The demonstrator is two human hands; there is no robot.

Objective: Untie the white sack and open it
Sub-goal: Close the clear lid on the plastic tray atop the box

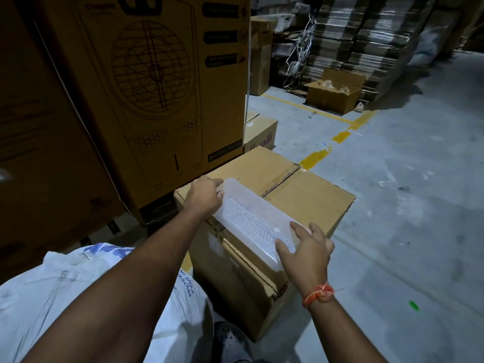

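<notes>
Left hand: your left hand (204, 195) grips the far end of a clear plastic panel (251, 221), fingers curled.
Right hand: your right hand (305, 251), fingers spread, touches its near end.
Panel: atop a cardboard box (309, 195).
Sack: the white sack (52, 284) lies beneath your left forearm.

Dim warehouse light, floor (408, 179) brighter at right, deep shadow at left, wide-angle bending at edges, slight softness

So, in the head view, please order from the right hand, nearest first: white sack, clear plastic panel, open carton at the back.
1. clear plastic panel: touched by the right hand.
2. white sack: lower left, close by.
3. open carton: far back on floor.
</notes>
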